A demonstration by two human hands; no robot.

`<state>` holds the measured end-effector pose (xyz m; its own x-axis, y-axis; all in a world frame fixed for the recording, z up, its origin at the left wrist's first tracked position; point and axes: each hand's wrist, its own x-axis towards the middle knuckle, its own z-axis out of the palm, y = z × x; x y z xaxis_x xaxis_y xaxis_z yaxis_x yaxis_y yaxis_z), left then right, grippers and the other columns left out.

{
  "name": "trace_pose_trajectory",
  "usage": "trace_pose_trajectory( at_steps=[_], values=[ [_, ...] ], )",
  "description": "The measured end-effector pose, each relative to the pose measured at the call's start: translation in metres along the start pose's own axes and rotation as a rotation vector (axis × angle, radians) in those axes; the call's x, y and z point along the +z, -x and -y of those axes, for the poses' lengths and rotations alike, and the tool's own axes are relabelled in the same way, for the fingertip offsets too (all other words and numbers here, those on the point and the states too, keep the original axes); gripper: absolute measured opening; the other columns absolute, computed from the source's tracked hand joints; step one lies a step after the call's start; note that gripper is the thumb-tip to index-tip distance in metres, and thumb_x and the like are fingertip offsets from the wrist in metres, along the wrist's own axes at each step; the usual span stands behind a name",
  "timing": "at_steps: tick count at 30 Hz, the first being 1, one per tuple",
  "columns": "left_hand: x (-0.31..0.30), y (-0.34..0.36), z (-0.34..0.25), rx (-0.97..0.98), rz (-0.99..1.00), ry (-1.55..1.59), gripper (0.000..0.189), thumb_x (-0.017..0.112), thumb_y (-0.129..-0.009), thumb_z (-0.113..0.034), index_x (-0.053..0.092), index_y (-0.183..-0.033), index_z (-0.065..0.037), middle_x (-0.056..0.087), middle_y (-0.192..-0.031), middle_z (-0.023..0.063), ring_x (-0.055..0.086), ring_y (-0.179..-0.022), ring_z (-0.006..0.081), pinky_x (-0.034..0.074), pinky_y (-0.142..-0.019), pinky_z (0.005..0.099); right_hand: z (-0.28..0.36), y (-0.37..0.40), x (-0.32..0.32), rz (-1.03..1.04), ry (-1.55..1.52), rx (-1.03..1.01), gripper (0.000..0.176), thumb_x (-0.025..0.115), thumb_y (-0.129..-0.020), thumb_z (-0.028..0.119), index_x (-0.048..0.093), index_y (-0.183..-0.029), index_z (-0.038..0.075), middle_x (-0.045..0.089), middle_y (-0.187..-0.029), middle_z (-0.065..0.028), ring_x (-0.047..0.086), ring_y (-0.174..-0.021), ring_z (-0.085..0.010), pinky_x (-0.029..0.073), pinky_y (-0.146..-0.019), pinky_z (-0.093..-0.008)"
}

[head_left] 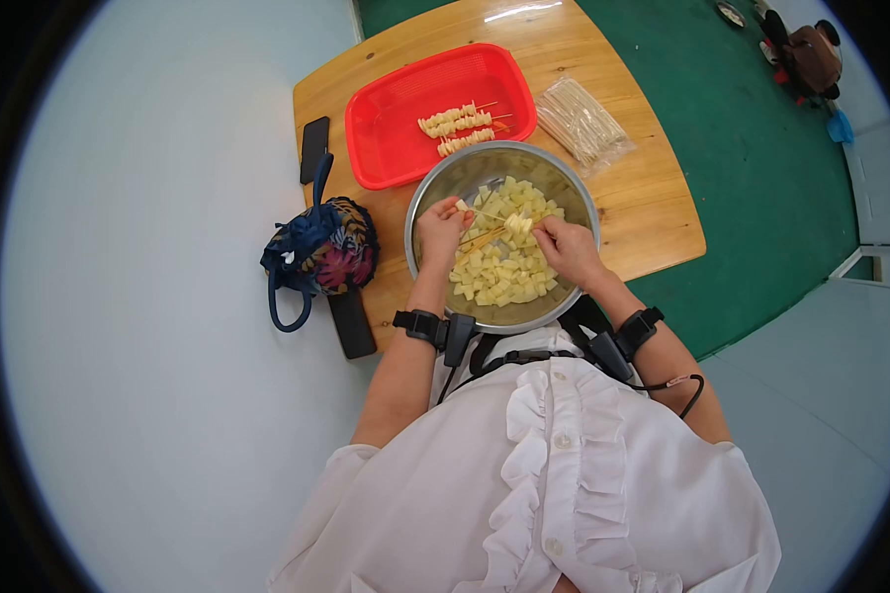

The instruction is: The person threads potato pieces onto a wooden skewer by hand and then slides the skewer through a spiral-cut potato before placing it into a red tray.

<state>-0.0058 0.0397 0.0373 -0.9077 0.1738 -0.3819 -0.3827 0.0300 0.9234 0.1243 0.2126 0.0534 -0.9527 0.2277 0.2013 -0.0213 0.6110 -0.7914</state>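
Observation:
Over a steel bowl (415,259) of pale yellow cubes (509,280), possibly potato, both my hands work close together. My left hand (442,229) pinches one pale cube (462,206) between thumb and fingertips, at the thin end of a wooden skewer. Several pieces (517,225) are threaded on that skewer, and my right hand (571,249) is closed on it just beside them. Some loose skewers (481,240) lie on the cubes in the bowl. Behind the bowl, a red plastic basket (391,119) holds several filled skewers (460,124).
A clear bag of wooden skewers (585,121) lies right of the basket on the wooden table (653,188). At the left are a phone (314,148), a patterned handbag (326,247) and another dark flat device (352,323). A wall stands along the left side.

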Motion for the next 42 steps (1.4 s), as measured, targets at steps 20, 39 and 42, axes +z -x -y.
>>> trace_pose_trajectory(
  at_steps=[20,39,42],
  values=[
    [0.0073,0.0012,0.0009,0.049,-0.029,-0.177,0.018,0.053,-0.077,0.008,0.05,-0.096,0.009,0.058,-0.084,0.0134,0.062,-0.072,0.0173,0.052,-0.062,0.0213,0.0004,0.0,-0.0006,0.006,0.063,-0.011,0.012,0.055,-0.081,0.018,0.055,-0.077,0.006,0.058,-0.062,-0.0136,0.058,-0.058,-0.0309,0.045,-0.051,-0.0395],
    [0.007,0.0004,0.0011,0.015,-0.027,-0.167,0.015,0.05,-0.08,0.007,0.049,-0.094,0.008,0.059,-0.084,0.014,0.063,-0.074,0.0186,0.053,-0.062,0.0222,0.0012,-0.0002,-0.0008,-0.004,0.067,-0.03,0.011,0.055,-0.081,0.017,0.056,-0.077,0.007,0.057,-0.061,-0.0133,0.058,-0.056,-0.0303,0.045,-0.051,-0.0387],
    [0.008,0.0002,0.0041,0.05,-0.043,-0.171,0.012,0.051,-0.078,0.006,0.054,-0.09,0.007,0.061,-0.078,0.0132,0.064,-0.068,0.0167,0.053,-0.056,0.0228,0.0003,0.0003,-0.0005,0.008,0.083,-0.032,0.011,0.055,-0.081,0.017,0.056,-0.077,0.007,0.058,-0.061,-0.0132,0.058,-0.057,-0.0303,0.045,-0.051,-0.0386]
  ],
)
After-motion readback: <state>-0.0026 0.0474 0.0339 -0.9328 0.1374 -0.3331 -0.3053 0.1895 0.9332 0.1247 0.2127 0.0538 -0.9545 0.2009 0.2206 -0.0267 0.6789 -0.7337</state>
